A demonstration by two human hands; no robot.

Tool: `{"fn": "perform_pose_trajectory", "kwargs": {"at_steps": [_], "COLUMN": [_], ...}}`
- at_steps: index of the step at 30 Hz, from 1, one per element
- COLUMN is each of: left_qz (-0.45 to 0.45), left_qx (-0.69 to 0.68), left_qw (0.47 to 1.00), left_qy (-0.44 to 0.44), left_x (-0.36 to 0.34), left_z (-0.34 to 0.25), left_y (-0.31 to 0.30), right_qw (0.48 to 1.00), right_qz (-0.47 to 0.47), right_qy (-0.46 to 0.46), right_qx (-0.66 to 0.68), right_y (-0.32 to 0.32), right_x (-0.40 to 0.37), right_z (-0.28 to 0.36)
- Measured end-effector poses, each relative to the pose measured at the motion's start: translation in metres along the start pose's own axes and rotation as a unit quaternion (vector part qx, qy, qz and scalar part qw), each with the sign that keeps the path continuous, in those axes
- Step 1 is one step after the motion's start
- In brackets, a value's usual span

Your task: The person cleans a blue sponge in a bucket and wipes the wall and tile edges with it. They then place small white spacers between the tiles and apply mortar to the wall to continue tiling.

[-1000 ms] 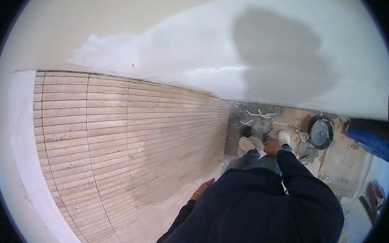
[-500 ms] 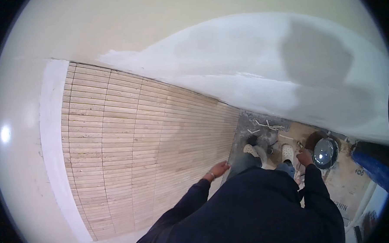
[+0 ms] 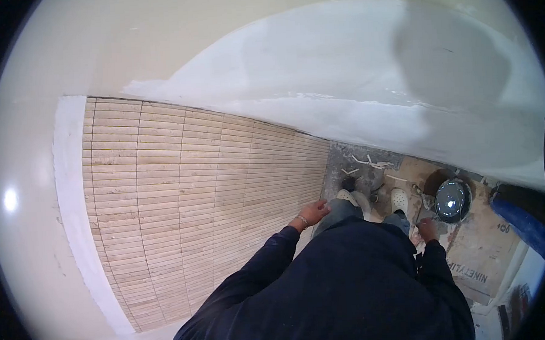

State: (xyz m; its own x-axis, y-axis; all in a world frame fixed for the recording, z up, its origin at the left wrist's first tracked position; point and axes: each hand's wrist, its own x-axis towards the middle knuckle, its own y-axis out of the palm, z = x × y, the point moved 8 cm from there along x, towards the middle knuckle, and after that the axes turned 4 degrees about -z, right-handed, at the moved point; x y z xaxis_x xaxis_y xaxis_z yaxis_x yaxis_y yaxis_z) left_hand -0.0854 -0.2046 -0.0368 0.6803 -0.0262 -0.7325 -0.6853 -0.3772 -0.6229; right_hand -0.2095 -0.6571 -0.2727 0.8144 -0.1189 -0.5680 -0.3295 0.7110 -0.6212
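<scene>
My left hand (image 3: 314, 213) hangs beside my left thigh, next to the wall of narrow beige tiles (image 3: 182, 198). Its fingers are loosely extended, and nothing shows in them. On the other side, my right hand (image 3: 428, 229) is low by my right leg with its fingers curled. Whether it holds anything is too small to make out. Just beyond it stands a round dark bucket (image 3: 453, 201) with a shiny grey surface and a thin wire handle. Thin dark joints run between the tiles.
Smoothed white plaster (image 3: 328, 58) covers part of the adjoining wall. Several pale strips (image 3: 372, 163) lie on the dirty floor near my light clogs (image 3: 400, 199). Printed cardboard (image 3: 480, 252) covers the floor at right, near a blue bag (image 3: 521, 223).
My view has shifted slightly. My left hand has moved a little up and right, closer to my leg, and its fingers are looser. My right hand has dropped slightly away from the bucket.
</scene>
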Motion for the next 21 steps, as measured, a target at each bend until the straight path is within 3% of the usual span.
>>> {"fn": "perform_pose_trajectory", "kwargs": {"at_steps": [3,5,8,12,15,17,19,20,21], "left_qz": [0.011,0.009,-0.001,-0.016,-0.027,-0.043,-0.020,-0.040,-0.054], "left_qx": [-0.041,-0.068,-0.055,-0.042,-0.042,-0.053,-0.054,-0.081,-0.087], "left_qw": [0.999,0.998,0.998,0.999,0.998,0.997,0.998,0.995,0.994], "left_qy": [-0.010,-0.012,-0.021,-0.029,-0.029,-0.030,-0.033,-0.030,-0.032], "left_x": [-0.009,-0.017,-0.022,-0.018,-0.014,-0.008,0.000,-0.008,-0.005], "left_z": [-0.003,-0.004,0.005,0.028,0.039,0.045,0.049,0.035,0.035], "left_y": [0.000,-0.005,-0.009,-0.004,0.002,0.007,0.016,0.008,0.004], "right_qw": [1.000,0.988,0.978,0.969,0.982,0.983,0.932,0.989,0.996], "right_qz": [-0.002,-0.004,0.056,0.038,-0.010,-0.073,-0.042,0.006,0.057], "right_qy": [-0.022,0.100,0.096,0.113,0.048,-0.158,-0.274,-0.106,0.068], "right_qx": [0.002,0.118,0.176,0.215,0.181,-0.055,-0.233,-0.107,0.024], "right_y": [0.003,0.014,0.007,-0.018,-0.013,-0.016,0.011,-0.001,-0.005], "right_x": [0.014,0.027,0.038,0.037,0.046,0.045,0.051,0.055,0.048], "right_z": [0.026,0.019,0.043,0.064,0.040,0.043,0.021,0.009,-0.005]}}
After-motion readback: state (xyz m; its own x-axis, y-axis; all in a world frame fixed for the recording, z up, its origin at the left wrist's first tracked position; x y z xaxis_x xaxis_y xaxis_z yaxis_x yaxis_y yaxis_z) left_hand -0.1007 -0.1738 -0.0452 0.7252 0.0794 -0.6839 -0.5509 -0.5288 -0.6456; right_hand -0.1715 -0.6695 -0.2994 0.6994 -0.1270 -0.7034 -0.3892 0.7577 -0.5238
